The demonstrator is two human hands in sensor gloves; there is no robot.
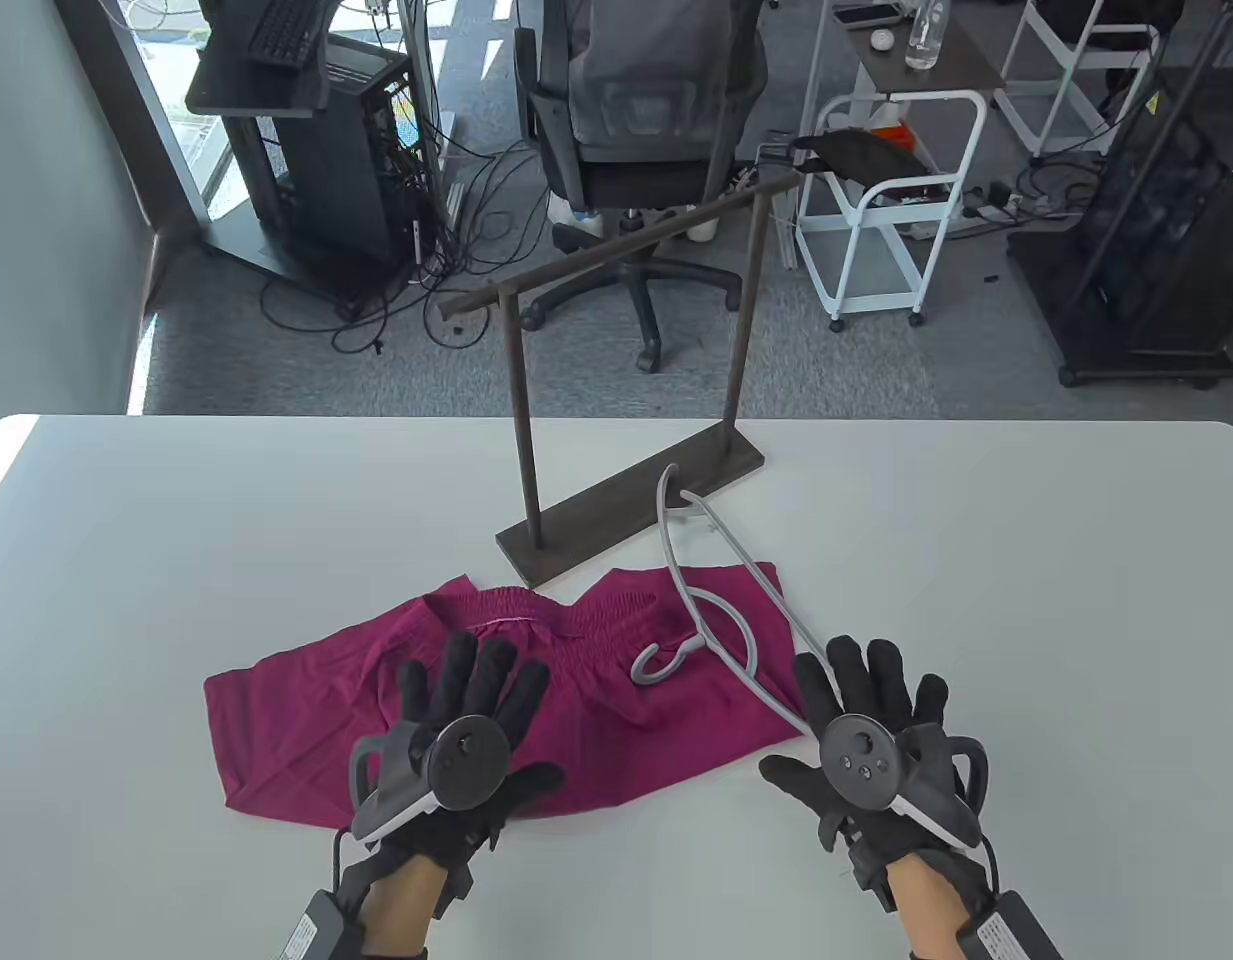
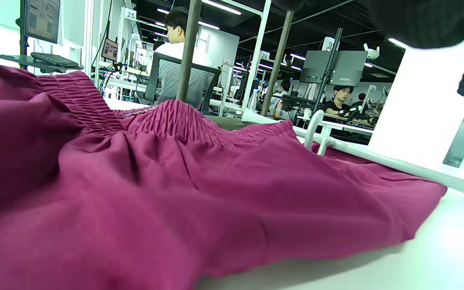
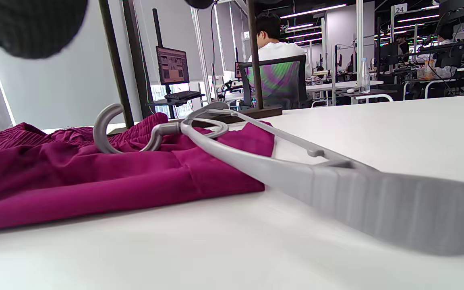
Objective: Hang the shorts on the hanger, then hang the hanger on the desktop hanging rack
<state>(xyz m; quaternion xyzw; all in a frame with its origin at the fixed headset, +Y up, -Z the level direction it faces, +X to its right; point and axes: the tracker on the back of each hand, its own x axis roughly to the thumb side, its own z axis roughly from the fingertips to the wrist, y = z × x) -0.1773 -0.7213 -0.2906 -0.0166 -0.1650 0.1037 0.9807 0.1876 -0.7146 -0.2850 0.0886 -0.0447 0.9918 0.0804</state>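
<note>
On the white tabletop [image 1: 176, 560], just in front of the dark rack [image 1: 631, 360], we have the magenta shorts [image 1: 306, 720] lying flat and a little rumpled, their gathered waistband [image 1: 536, 610] turned toward the rack's base. Across the shorts' right part lies the grey hanger [image 1: 721, 610], its hook [image 1: 656, 665] resting on the cloth and one arm running off onto the bare tabletop toward our right hand [image 1: 866, 730].

Both our hands hover with fingers spread and hold nothing: our left hand [image 1: 466, 720] over the middle of the shorts, our right just beside their right edge, over the hanger's near end.

We judge the shorts light, soft and limp; they will sag and fold wherever we lift them, so the stretchy waistband looks the best place to pinch, since its gathers give our fingers something to catch. The hanger looks stiff, light and smooth. We would take it by the neck under the hook, or by the arm nearest our right hand.
</note>
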